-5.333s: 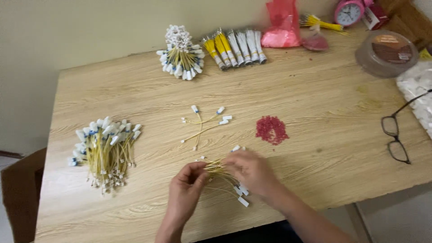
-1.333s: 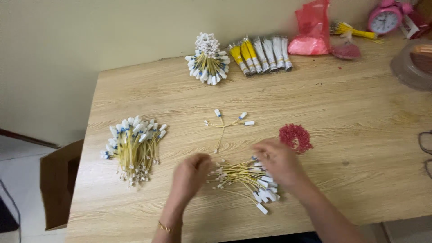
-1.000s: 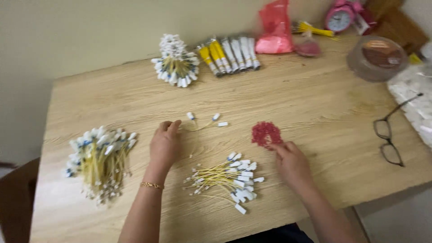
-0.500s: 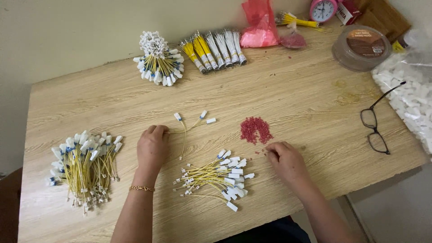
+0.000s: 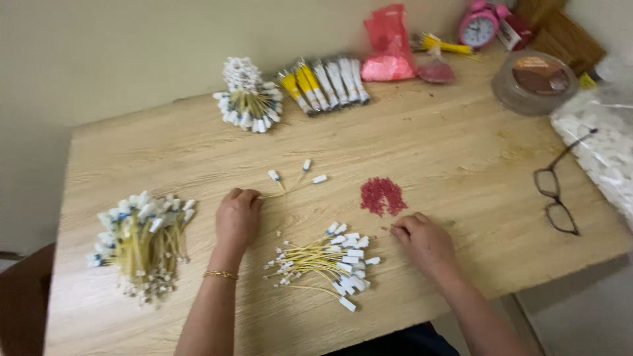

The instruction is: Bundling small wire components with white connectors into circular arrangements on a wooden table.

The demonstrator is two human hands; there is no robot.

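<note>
a light wooden table carries yellow cable bundles with white ends: one near the left edge, one near the front edge, one near the back edge. a few loose cables and a small red pile lie mid-surface. eyeglasses rest near the right edge.

My left hand fingertips touch loose cables; right hand fingertips lie just below red pile, bundle between hands.

Black eyeglasses, pink alarm clock.
</note>
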